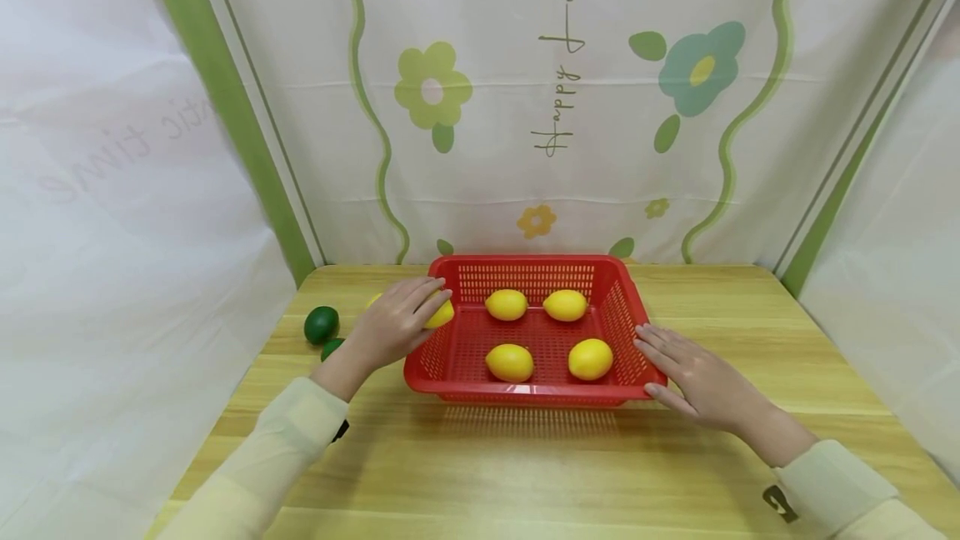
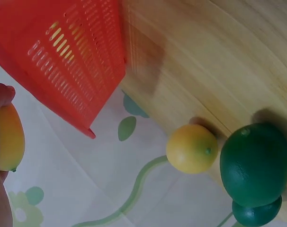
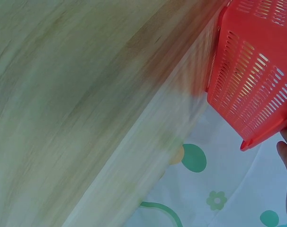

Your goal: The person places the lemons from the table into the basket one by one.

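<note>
My left hand (image 1: 397, 319) grips a yellow lemon (image 1: 441, 314) over the left rim of a red plastic basket (image 1: 525, 390). In the left wrist view, part of that hand and the held lemon (image 2: 11, 137) show at the left edge. Several lemons, such as the one at the back left (image 1: 506, 305), lie apart on the basket's floor. My right hand (image 1: 701, 377) rests on the basket's right rim with fairly straight fingers, the thumb lower at the front corner. Only a little of this hand shows in the right wrist view, beside the rim.
Left of the basket, two dark green fruits (image 1: 322, 325) lie on the wooden table (image 1: 525, 473). Another lemon (image 2: 192, 149) lies near them, mostly hidden behind my left hand in the head view. A printed cloth (image 1: 487, 173) hangs behind the table, with white sheets on both sides.
</note>
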A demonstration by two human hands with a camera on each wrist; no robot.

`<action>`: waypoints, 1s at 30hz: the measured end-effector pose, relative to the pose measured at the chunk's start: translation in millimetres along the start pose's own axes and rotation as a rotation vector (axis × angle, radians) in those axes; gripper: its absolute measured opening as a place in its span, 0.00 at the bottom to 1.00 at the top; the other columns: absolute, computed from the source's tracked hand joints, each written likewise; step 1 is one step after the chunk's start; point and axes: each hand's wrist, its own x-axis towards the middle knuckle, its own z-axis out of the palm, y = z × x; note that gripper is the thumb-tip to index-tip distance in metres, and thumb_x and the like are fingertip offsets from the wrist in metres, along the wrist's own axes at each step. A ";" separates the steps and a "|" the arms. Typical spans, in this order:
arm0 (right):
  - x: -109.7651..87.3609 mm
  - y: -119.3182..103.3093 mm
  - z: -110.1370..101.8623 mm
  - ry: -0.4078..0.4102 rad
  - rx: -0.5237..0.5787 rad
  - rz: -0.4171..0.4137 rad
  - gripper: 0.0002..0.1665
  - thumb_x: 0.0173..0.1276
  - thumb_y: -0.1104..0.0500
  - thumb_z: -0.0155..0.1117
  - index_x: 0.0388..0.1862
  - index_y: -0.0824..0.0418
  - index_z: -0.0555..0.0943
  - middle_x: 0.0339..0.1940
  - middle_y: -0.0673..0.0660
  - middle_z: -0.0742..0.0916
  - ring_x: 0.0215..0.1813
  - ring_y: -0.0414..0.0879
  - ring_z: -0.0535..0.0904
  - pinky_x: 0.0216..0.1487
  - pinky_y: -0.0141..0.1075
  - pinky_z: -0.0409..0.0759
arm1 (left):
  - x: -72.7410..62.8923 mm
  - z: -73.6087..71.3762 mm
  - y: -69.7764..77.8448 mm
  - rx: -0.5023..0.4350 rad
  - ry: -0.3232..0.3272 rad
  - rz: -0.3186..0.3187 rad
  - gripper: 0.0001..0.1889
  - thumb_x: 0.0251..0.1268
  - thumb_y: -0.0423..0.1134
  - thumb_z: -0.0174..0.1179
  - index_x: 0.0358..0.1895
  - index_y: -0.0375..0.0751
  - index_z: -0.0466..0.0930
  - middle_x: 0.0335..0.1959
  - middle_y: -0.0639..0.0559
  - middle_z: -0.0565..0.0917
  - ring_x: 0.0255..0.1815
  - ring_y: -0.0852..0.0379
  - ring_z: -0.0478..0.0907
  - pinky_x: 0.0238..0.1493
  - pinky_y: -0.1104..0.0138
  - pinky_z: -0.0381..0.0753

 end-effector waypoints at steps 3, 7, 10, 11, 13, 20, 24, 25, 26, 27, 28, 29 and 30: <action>0.4 -0.4 -0.5 0.000 -0.001 0.000 0.37 0.70 0.42 0.58 0.63 0.70 0.75 0.66 0.66 0.75 0.64 0.63 0.72 0.73 0.29 0.42 | 2.8 5.0 2.2 -0.013 0.003 0.009 0.34 0.43 0.39 0.79 0.57 0.32 0.77 0.54 0.37 0.80 0.55 0.42 0.78 0.55 0.54 0.78; 0.8 -0.7 -1.0 -0.005 -0.007 -0.001 0.37 0.70 0.42 0.58 0.63 0.71 0.75 0.66 0.66 0.75 0.64 0.63 0.71 0.73 0.29 0.42 | 7.6 9.0 5.7 -0.022 -0.006 0.017 0.34 0.44 0.40 0.79 0.57 0.33 0.77 0.55 0.38 0.80 0.56 0.43 0.78 0.56 0.55 0.78; 0.6 -0.8 -1.0 -0.009 -0.010 -0.001 0.37 0.70 0.42 0.58 0.64 0.70 0.74 0.66 0.66 0.75 0.65 0.63 0.71 0.73 0.29 0.42 | 11.9 11.8 7.5 -0.016 -0.013 0.030 0.34 0.44 0.41 0.79 0.57 0.33 0.77 0.55 0.39 0.80 0.56 0.44 0.78 0.57 0.55 0.77; 0.5 -0.8 -1.0 -0.009 -0.009 -0.001 0.37 0.70 0.42 0.58 0.64 0.70 0.74 0.66 0.66 0.75 0.65 0.63 0.71 0.73 0.29 0.42 | 13.4 12.7 8.0 -0.012 -0.016 0.036 0.34 0.44 0.41 0.79 0.57 0.33 0.78 0.55 0.39 0.80 0.56 0.44 0.78 0.57 0.56 0.77; 0.2 -0.8 -0.9 -0.011 -0.009 0.001 0.37 0.70 0.42 0.59 0.64 0.70 0.74 0.66 0.66 0.75 0.65 0.63 0.71 0.73 0.29 0.42 | 16.3 14.1 9.0 -0.004 -0.025 0.043 0.34 0.44 0.43 0.79 0.57 0.34 0.78 0.55 0.39 0.80 0.57 0.44 0.77 0.58 0.56 0.76; 0.1 -1.6 -1.8 -0.022 -0.019 0.013 0.37 0.68 0.43 0.61 0.64 0.70 0.75 0.66 0.66 0.75 0.64 0.62 0.71 0.73 0.28 0.41 | 24.7 17.5 12.7 -0.013 -0.067 0.036 0.35 0.46 0.43 0.78 0.59 0.35 0.77 0.56 0.40 0.80 0.58 0.45 0.76 0.60 0.57 0.75; 0.1 -2.1 -2.3 -0.024 -0.021 0.016 0.37 0.68 0.43 0.61 0.64 0.69 0.75 0.66 0.66 0.76 0.64 0.62 0.72 0.73 0.28 0.41 | 27.6 21.6 13.9 -0.018 -0.093 0.038 0.34 0.48 0.43 0.77 0.60 0.35 0.76 0.56 0.41 0.80 0.58 0.45 0.76 0.60 0.57 0.75; 0.2 -2.2 -2.3 -0.024 -0.020 0.016 0.37 0.68 0.43 0.61 0.64 0.69 0.75 0.66 0.66 0.76 0.64 0.62 0.72 0.73 0.28 0.41 | 28.1 22.8 14.1 -0.019 -0.099 0.040 0.34 0.48 0.43 0.77 0.60 0.35 0.76 0.56 0.41 0.79 0.58 0.45 0.76 0.60 0.57 0.74; 0.1 -2.3 -2.2 -0.024 -0.021 0.017 0.37 0.68 0.43 0.61 0.64 0.69 0.75 0.66 0.66 0.76 0.65 0.62 0.72 0.73 0.28 0.41 | 28.5 23.9 14.2 -0.020 -0.103 0.042 0.34 0.49 0.43 0.76 0.60 0.35 0.76 0.56 0.41 0.80 0.58 0.45 0.76 0.60 0.57 0.74; 0.2 -2.4 -2.2 -0.024 -0.020 0.017 0.36 0.68 0.43 0.61 0.64 0.69 0.75 0.66 0.66 0.76 0.65 0.62 0.71 0.73 0.28 0.41 | 28.9 25.1 14.3 -0.020 -0.106 0.044 0.34 0.49 0.43 0.76 0.60 0.35 0.76 0.56 0.41 0.80 0.57 0.45 0.77 0.60 0.57 0.74; 0.3 -2.5 -2.1 -0.024 -0.019 0.017 0.36 0.68 0.43 0.61 0.63 0.69 0.75 0.66 0.66 0.76 0.65 0.62 0.71 0.73 0.28 0.41 | 29.3 26.0 14.3 -0.019 -0.110 0.046 0.34 0.49 0.43 0.76 0.60 0.35 0.76 0.56 0.41 0.79 0.57 0.45 0.77 0.60 0.57 0.74; 0.3 -2.5 -2.0 -0.025 -0.020 0.018 0.36 0.68 0.43 0.61 0.64 0.69 0.75 0.66 0.66 0.76 0.65 0.62 0.71 0.73 0.28 0.41 | 29.5 26.8 14.4 -0.019 -0.113 0.046 0.34 0.49 0.44 0.76 0.60 0.34 0.76 0.56 0.41 0.79 0.57 0.45 0.77 0.60 0.57 0.74; 0.4 -2.5 -1.7 -0.026 -0.020 0.019 0.37 0.69 0.42 0.60 0.64 0.69 0.75 0.66 0.65 0.76 0.65 0.62 0.71 0.73 0.28 0.41 | 29.6 27.5 14.5 -0.020 -0.115 0.047 0.34 0.49 0.44 0.76 0.60 0.34 0.76 0.56 0.41 0.79 0.57 0.46 0.77 0.60 0.57 0.75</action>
